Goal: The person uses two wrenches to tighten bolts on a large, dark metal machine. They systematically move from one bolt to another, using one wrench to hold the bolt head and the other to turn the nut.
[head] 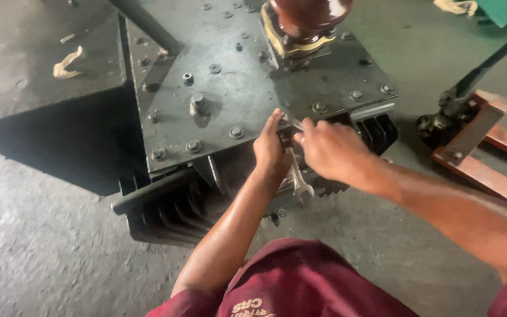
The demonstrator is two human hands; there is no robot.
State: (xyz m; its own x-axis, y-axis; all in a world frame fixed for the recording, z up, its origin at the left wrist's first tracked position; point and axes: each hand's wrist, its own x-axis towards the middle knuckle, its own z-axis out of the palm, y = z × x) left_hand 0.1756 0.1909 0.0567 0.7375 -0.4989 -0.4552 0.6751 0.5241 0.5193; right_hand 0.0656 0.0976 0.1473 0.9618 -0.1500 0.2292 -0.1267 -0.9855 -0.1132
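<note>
A grey steel machine casing with a bolted top plate (242, 88) fills the upper middle of the head view. At its near edge my left hand (270, 149) presses its fingers against the rim beside a bolt. A silver spanner (298, 176) hangs down from that spot, its ring end low by my wrist. My right hand (330, 149) grips the upper part of the spanner at the plate's edge. The bolt itself is hidden behind my fingers.
A dark brown insulator on a yellow flange (300, 26) stands at the plate's far side. Black cooling fins (165, 214) stick out below the casing. A red pallet jack (482, 147) sits at the right on the concrete floor (42, 258).
</note>
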